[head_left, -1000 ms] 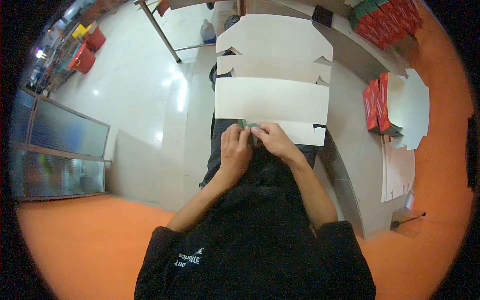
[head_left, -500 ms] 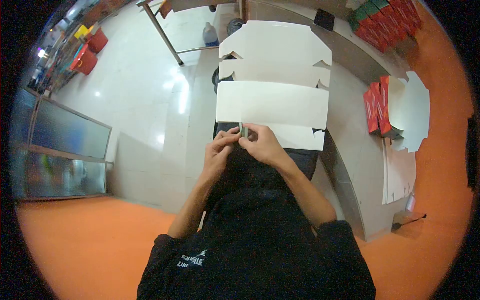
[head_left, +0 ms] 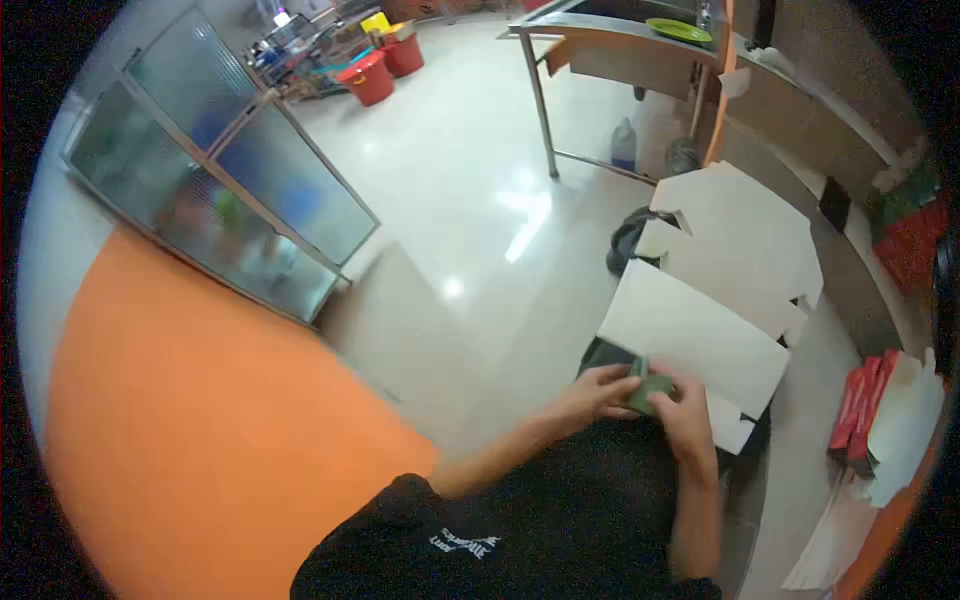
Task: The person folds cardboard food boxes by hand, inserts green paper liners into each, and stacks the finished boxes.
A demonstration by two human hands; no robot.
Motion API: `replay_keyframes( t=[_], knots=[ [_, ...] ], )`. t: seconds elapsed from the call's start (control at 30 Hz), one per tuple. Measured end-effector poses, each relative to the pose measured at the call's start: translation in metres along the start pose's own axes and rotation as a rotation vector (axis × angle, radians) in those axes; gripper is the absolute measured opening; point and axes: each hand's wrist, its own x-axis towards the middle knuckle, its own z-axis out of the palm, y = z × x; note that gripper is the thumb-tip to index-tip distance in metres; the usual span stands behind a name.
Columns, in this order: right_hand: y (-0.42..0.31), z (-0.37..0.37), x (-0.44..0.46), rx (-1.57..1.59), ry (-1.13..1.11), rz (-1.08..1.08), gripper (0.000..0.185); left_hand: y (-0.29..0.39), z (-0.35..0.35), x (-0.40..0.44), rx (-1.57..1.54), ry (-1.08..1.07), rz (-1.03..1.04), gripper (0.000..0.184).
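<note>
Lying creased, white cardboard (head_left: pixel 700 335), green piece (head_left: pixel 652 388)

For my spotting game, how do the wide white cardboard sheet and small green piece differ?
The wide white cardboard sheet is pale; the small green piece is darker. The sheet is much larger than the piece. The sheet spreads out in front, while the left hand and right hand hold the piece. Whether they join is unclear.

We have moderate overall light, the pale floor (head_left: pixel 440 160) streaked with bright glare and a small light (head_left: pixel 281 18) glowing far left. Soft shadow falls beside the frosted panel (head_left: pixel 290 190). Edges bend into black, grain speckles the dark shirt (head_left: pixel 570 510), and the right hand (head_left: pixel 686 412) seems slightly blurred.
</note>
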Motion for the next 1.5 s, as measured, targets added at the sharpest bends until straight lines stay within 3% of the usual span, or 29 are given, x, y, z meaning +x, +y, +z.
replay_keyframes(
  t=[0.17,0.23,0.4,0.5,0.7,0.8,0.9,0.97,1.1,1.2,1.3,1.5],
  knots=[
    [-0.011,-0.002,-0.003,-0.067,-0.099,0.105,0.04,0.018,-0.005,-0.004,0.31,-0.144,0.012,0.033],
    [-0.009,-0.005,0.0,-0.154,-0.13,0.1,0.04,0.011,-0.01,0.001,0.281,-0.162,0.019,0.032],
    [-0.01,-0.005,0.004,-0.491,-0.182,-0.044,0.04,-0.01,-0.019,0.008,0.375,-0.138,0.086,0.027],
    [-0.03,0.001,-0.004,-0.881,-0.154,-0.069,0.043,-0.009,-0.012,0.005,0.361,-0.095,0.136,0.024],
    [-0.033,0.019,-0.013,-0.994,0.049,-0.159,0.045,-0.021,-0.014,0.015,0.397,-0.024,0.193,0.021],
    [-0.028,0.016,-0.009,-1.099,-0.035,-0.114,0.041,-0.028,-0.015,0.019,0.392,0.007,0.208,0.019],
    [-0.019,0.025,-0.013,-1.292,0.089,-0.199,0.043,-0.028,-0.012,0.02,0.515,0.053,0.253,0.018],
    [-0.015,0.029,-0.013,-1.29,0.125,-0.186,0.043,-0.016,-0.004,0.013,0.681,0.127,0.261,0.018],
    [-0.017,0.025,-0.019,-1.143,0.15,-0.19,0.042,-0.028,-0.012,0.021,0.59,0.134,0.277,0.02],
    [-0.008,0.018,-0.031,-0.999,0.304,-0.255,0.042,-0.03,-0.014,0.022,0.546,0.116,0.284,0.021],
    [0.002,0.005,-0.037,-0.574,0.227,-0.008,0.038,-0.027,-0.009,0.017,0.505,0.086,0.291,0.023],
    [0.008,0.01,-0.036,-0.406,0.332,-0.024,0.033,-0.014,-0.011,0.01,0.447,-0.047,0.236,0.024]
  ],
)
